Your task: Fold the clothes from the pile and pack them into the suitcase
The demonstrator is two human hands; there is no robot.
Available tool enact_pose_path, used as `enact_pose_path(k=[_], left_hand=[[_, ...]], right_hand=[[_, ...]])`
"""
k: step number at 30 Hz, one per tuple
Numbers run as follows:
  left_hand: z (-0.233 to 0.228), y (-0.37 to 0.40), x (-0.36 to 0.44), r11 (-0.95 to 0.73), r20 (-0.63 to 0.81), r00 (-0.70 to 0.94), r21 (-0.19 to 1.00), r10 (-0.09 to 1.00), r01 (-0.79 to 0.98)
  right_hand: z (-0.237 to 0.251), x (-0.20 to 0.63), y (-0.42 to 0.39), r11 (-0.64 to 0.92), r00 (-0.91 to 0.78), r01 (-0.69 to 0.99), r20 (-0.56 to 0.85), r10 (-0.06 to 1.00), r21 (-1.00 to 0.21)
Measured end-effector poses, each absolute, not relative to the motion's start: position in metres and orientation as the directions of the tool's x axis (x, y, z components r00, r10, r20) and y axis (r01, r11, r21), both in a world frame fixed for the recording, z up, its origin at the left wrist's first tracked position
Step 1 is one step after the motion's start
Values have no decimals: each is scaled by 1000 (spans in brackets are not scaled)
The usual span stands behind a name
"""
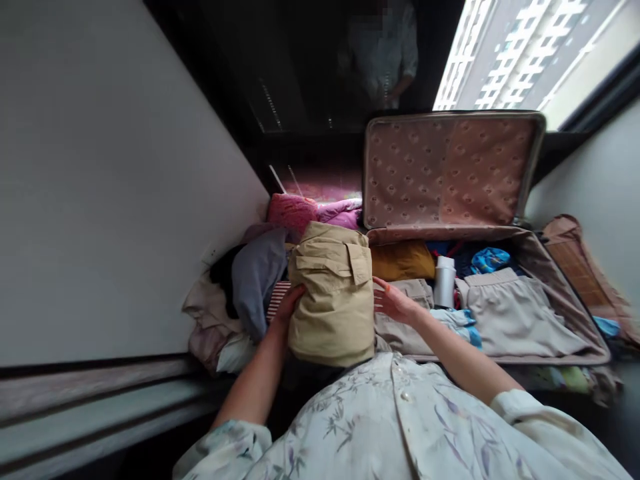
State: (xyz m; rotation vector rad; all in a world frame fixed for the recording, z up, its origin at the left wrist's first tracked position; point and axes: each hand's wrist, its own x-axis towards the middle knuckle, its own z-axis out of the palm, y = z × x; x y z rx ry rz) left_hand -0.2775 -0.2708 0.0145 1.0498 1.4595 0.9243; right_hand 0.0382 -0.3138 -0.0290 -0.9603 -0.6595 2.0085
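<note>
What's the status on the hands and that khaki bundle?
Left hand and right hand pressed flat on either side of the folded khaki garment. Open suitcase right of it, already holding clothes and a white bottle.

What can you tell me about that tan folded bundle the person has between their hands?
The tan bundle looks like a cotton garment, folded into a thick, rounded block. A flapped pocket and stitched seams show on its upper part. It stands upright in front of the person, beside the open suitcase, at the edge of a heap of clothes. The left hand presses its left side; the right hand lies flat against its right side.
</note>
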Motion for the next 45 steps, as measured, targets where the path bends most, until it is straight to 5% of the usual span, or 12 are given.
enact_pose_path(k=[4,8,13,17,22,26,30,34,36,38,40,45], left_hand=[[22,-255,-236,350,-357,153,934,921,71],[18,-236,-183,270,-305,262,949,916,162],[-8,-227,-101,490,-517,519,848,681,202],[-24,-204,-7,474,-536,679,827,502,302],[-21,-153,144,247,-460,811,886,362,392],[-11,-109,257,-269,-408,819,802,404,532],[-13,-80,342,-426,-371,790,688,489,587],[-39,-101,378,-520,-249,775,619,581,589],[-58,-133,369,-651,-70,787,520,613,553],[-77,-169,346,-774,97,807,371,583,514],[-92,-197,321,-803,94,815,269,571,532],[-125,-218,304,-738,-104,773,239,626,631]], right_hand=[[-16,55,-322,-573,-431,-530,-383,817,-625],[-20,98,-337,-472,-237,-625,-425,874,-622],[-49,162,-370,-378,-18,-746,-551,835,-549],[-80,220,-397,-261,118,-838,-626,771,-479],[-109,303,-403,-70,288,-886,-663,691,-458],[-121,360,-375,11,432,-841,-658,617,-542],[-130,401,-347,-131,642,-560,-528,556,-818],[-139,423,-359,-251,747,-367,-445,494,-896],[-137,425,-375,-369,833,-42,-237,501,-929],[-127,426,-384,-452,783,435,79,617,-779],[-116,431,-378,-424,602,748,252,758,-511],[-131,465,-321,-383,409,900,98,907,-211]])
